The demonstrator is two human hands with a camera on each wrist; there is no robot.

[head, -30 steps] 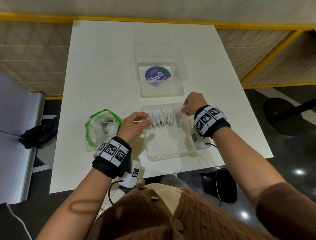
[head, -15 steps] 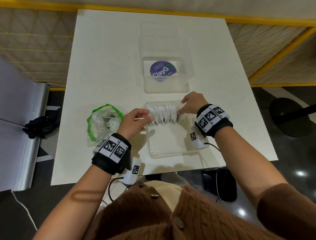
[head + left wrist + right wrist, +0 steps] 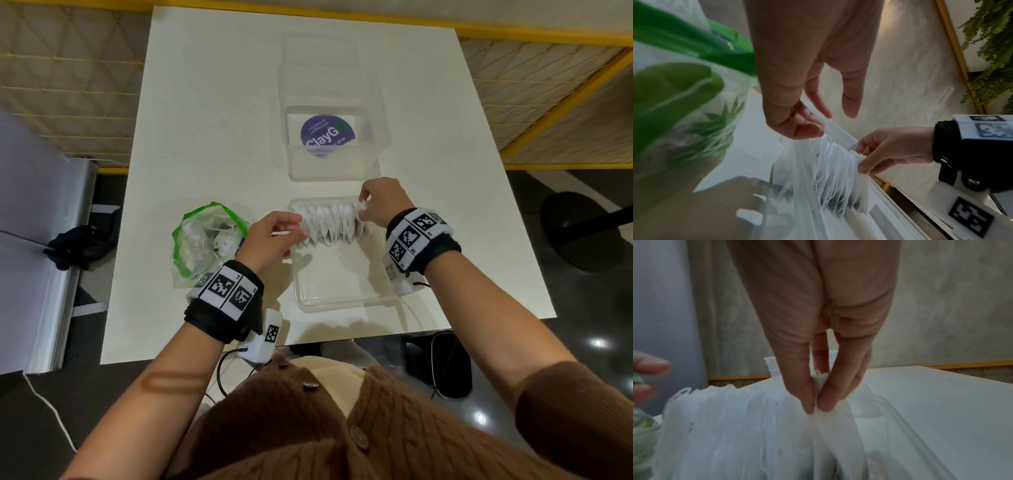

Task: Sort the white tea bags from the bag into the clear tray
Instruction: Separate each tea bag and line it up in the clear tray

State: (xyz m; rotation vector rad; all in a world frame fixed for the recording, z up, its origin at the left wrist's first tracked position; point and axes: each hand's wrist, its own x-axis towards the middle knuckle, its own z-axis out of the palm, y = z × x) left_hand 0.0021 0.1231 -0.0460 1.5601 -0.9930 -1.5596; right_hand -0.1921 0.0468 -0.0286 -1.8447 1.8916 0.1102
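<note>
White tea bags (image 3: 330,224), thin paper sachets packed side by side in a row, stand along the far end of a clear, shallow plastic tray (image 3: 342,301) that lies between the two hands on a white table (image 3: 212,113). Each hand holds one end of the row. The left hand (image 3: 270,240) pinches the left end between thumb and curled forefinger; the left wrist view shows the other two visible fingers (image 3: 851,100) hanging straight and free above the tray rim. The right hand (image 3: 380,202) pinches the right end between thumb and forefinger, and the right wrist view shows those fingertips (image 3: 807,402) closed tightly on a crumpled top edge of the outermost sachet. Between the two grips the sachets fan out slightly, their white strings trailing down over the sides, as the left wrist view shows.

Just outside the left hand, near its wrist, a clear plastic zip bag with a green seal strip (image 3: 205,240) sits open on the table, with more white sachets and tangled strings inside. Beyond both hands, farther across the table, stands a clear plastic box (image 3: 373,102) with a round purple label (image 3: 325,135) showing through it. Both wrists wear black bands (image 3: 222,318) carrying square black-and-white markers, and brown knitted sleeves (image 3: 565,411) cover the upper arms nearest the camera.
</note>
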